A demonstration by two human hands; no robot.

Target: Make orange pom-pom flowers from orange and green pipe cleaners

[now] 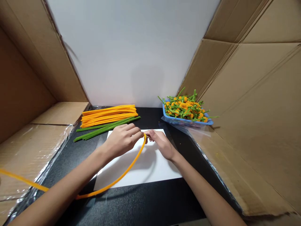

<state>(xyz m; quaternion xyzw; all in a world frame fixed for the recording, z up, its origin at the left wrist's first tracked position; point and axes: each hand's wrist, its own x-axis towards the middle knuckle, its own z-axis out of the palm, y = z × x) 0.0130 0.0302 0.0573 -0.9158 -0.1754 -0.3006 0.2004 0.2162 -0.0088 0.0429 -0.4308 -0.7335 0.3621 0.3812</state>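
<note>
Tightly, the left hand (pixel 121 141) and right hand (pixel 162 145) pinch a curved orange pipe cleaner (pixel 124 172) between their fingers (pixel 138 135); any slackened grip could let it spring loose.

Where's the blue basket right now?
In the head view, the blue basket sits on the black tabletop at the far right, just beyond the white paper sheet and beside the cardboard panel.

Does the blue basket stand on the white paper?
No, the basket stands apart from the paper, farther back and to the right.
</note>
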